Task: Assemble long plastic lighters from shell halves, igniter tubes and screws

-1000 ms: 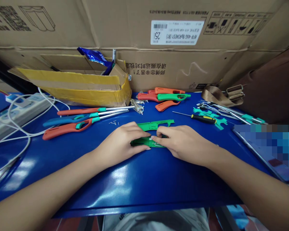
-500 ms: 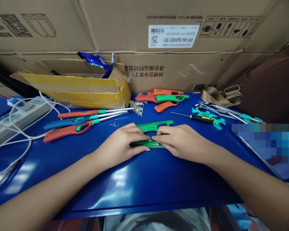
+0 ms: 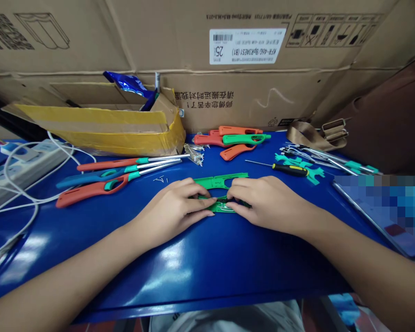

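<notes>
At the middle of the blue table lies a green lighter casing half [image 3: 224, 209] with small metal and dark parts inside it. My left hand [image 3: 180, 200] grips its left end between thumb and fingers. My right hand [image 3: 263, 198] is closed at the right part of the same half, fingertips pressed on a small dark piece; its exact shape is hidden. Just behind, a second green casing half [image 3: 214, 181] lies with its inner side up, close to the fingers of both hands. Several small screws [image 3: 161, 179] are scattered left of my left hand.
Assembled long lighters [image 3: 97, 186] lie at left, near a power strip [image 3: 24, 168] with white cables. Behind stand a yellow-taped box [image 3: 124, 129] and coloured casings [image 3: 242, 138]. A screwdriver [image 3: 290, 170], teal parts [image 3: 293, 161] and a tablet-like device [image 3: 383, 221] are at right.
My right fingers have shifted slightly right along the casing, and a dark piece now shows between the hands. My left hand keeps its grip. The view has shifted slightly.
</notes>
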The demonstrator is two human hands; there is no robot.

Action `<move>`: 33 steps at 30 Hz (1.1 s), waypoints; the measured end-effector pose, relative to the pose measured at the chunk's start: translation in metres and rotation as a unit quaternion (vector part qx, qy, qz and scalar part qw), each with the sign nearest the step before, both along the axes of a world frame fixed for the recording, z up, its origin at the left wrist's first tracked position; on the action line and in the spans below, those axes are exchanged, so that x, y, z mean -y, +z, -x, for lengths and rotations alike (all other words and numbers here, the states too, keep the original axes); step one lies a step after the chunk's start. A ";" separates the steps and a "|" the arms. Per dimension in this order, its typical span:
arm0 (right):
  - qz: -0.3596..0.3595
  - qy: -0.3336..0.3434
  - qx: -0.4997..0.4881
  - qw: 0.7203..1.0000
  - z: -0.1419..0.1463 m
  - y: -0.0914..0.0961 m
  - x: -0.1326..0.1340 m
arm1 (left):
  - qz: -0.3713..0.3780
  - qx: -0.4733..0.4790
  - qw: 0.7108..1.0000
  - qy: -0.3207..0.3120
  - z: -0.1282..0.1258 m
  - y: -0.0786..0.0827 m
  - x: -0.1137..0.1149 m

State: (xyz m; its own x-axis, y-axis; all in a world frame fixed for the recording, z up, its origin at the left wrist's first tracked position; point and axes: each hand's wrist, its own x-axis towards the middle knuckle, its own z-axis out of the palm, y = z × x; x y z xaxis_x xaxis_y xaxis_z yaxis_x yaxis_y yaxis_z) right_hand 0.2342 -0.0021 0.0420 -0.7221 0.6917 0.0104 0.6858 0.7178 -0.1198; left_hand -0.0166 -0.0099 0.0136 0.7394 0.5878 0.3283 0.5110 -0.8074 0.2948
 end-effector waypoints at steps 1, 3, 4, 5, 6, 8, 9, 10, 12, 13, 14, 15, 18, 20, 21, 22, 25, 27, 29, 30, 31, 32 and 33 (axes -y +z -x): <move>0.004 -0.006 0.008 1.000 0.001 0.000 0.000 | -0.009 -0.012 1.000 0.001 0.000 0.000 0.000; 0.014 -0.009 0.019 1.000 0.001 0.000 0.000 | -0.024 -0.029 0.999 0.002 0.000 0.001 0.001; 0.017 -0.008 0.025 1.000 0.001 0.000 0.000 | -0.028 -0.036 0.999 0.003 0.000 0.002 0.002; 0.017 -0.006 0.030 0.999 0.001 0.000 0.000 | -0.031 -0.041 0.999 0.004 0.000 0.002 0.002; 0.015 -0.003 0.034 0.999 0.001 0.000 0.000 | -0.032 -0.046 0.998 0.006 -0.001 0.003 0.003; 0.006 0.001 0.040 0.999 0.000 0.000 0.001 | -0.035 -0.055 0.998 0.008 -0.002 0.004 0.004; 0.001 0.002 0.042 0.999 0.000 0.000 0.001 | -0.040 -0.060 0.997 0.010 -0.002 0.004 0.004; -0.002 0.004 0.044 0.999 0.000 -0.001 0.001 | -0.045 -0.065 0.997 0.011 -0.003 0.004 0.005; -0.004 0.009 0.045 0.999 -0.001 -0.002 0.001 | -0.055 -0.075 0.996 0.012 -0.004 0.005 0.006; -0.004 0.012 0.045 0.999 -0.001 -0.002 0.001 | -0.058 -0.080 0.995 0.012 -0.004 0.005 0.007; -0.005 0.015 0.045 0.999 -0.001 -0.003 0.001 | -0.059 -0.084 0.995 0.013 -0.004 0.005 0.007; -0.006 0.017 0.045 0.999 -0.001 -0.003 0.000 | -0.060 -0.086 0.994 0.015 -0.004 0.005 0.008; 0.000 0.016 0.049 0.999 0.001 -0.002 0.000 | -0.061 -0.085 0.994 0.014 -0.003 0.005 0.008; 0.011 0.013 0.053 0.998 0.002 0.000 0.000 | -0.058 -0.078 0.995 0.012 -0.002 0.005 0.007; 0.017 0.012 0.052 0.998 0.003 0.001 0.000 | -0.054 -0.073 0.996 0.012 -0.002 0.004 0.007; 0.023 0.012 0.048 0.999 0.003 0.002 0.000 | -0.051 -0.068 0.996 0.012 -0.001 0.004 0.006; 0.043 0.015 0.000 0.999 0.000 0.005 -0.001 | -0.043 -0.058 0.997 0.009 0.000 0.003 0.005; 0.030 -0.007 -0.053 0.998 -0.006 0.008 -0.005 | -0.039 -0.053 0.998 0.008 0.001 0.002 0.004; -0.032 -0.078 -0.094 0.992 -0.017 0.012 -0.013 | -0.033 -0.047 0.998 0.009 0.001 0.003 0.004; -0.078 -0.130 -0.101 0.983 -0.024 0.013 -0.019 | -0.030 -0.045 0.999 0.010 0.001 0.004 0.004; -0.116 -0.191 -0.097 0.970 -0.032 0.015 -0.024 | -0.027 -0.043 0.999 0.010 0.002 0.004 0.004; -0.145 -0.248 -0.083 0.954 -0.041 0.017 -0.031 | -0.023 -0.042 0.999 0.010 0.002 0.005 0.004; -0.156 -0.292 -0.059 0.942 -0.050 0.018 -0.037 | -0.021 -0.040 0.999 0.010 0.002 0.006 0.004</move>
